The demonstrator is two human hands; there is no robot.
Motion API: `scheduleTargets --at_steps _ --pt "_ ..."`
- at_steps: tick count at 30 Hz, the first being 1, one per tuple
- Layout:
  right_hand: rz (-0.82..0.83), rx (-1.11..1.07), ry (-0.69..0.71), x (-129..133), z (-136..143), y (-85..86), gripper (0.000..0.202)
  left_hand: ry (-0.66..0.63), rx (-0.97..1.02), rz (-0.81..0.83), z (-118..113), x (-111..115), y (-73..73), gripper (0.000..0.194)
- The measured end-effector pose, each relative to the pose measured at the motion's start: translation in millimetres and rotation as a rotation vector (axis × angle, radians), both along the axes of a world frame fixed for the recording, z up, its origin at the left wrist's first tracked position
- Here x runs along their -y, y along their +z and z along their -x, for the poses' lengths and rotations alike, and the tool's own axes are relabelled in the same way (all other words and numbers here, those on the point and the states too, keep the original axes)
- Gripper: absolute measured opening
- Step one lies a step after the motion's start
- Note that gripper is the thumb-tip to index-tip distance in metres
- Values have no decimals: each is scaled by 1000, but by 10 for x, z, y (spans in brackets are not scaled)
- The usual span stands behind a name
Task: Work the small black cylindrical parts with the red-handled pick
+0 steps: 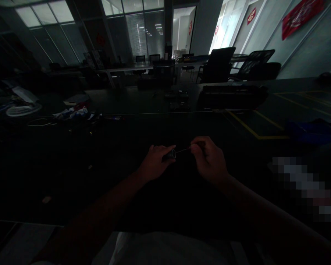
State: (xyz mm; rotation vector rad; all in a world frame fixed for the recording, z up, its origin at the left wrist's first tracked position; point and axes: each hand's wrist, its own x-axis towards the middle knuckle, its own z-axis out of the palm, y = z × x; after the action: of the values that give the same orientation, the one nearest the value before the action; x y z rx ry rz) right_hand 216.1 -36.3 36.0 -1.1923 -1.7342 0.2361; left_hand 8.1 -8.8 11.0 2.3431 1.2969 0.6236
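You've got 2 hands over the dark table (pixel 121 147), apart from each other, w/ a small gap btwn. Your L hand (pixel 154 163) is wrapped round 1 dark tube (pixel 168 155), its pale ring end facing R. Your R hand (pixel 211 160) pinches 1 thin rod (pixel 183 150) btwn thumb & fingers. The rod points L, its tip at the tube's ring end; can't tell if it goes in. So tube & rod are both mid-table, in front of you.

On your L, near side, there're 2 pale bits (pixel 46 199), 1 nearer you than the other. Far L has 1 messy pile (pixel 74 110), too dark to count, & 1 white round thing (pixel 23 109). Far R has 1 long black thing (pixel 233 97). Closer on the R is 1 blue thing (pixel 313 131), by yellow lines (pixel 257 137). Past the table, on the R, stand at least 2 black chairs (pixel 219 62). 1 big red banner (pixel 302 16) hangs far R.
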Motion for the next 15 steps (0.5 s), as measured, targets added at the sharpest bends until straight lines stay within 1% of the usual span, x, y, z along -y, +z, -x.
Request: scheduleTargets --at_steps 4,6,9,15 --pt "-9 47 59 16 -4 9 11 -17 -18 0 8 -8 -21 50" --pt "-9 63 58 23 1 15 11 -24 -18 -3 9 -11 -27 50" --pt "-10 68 20 28 14 19 10 -21 -14 8 8 -11 -27 50" --pt "-54 62 -101 6 10 18 9 8 8 26 6 -15 -25 47"
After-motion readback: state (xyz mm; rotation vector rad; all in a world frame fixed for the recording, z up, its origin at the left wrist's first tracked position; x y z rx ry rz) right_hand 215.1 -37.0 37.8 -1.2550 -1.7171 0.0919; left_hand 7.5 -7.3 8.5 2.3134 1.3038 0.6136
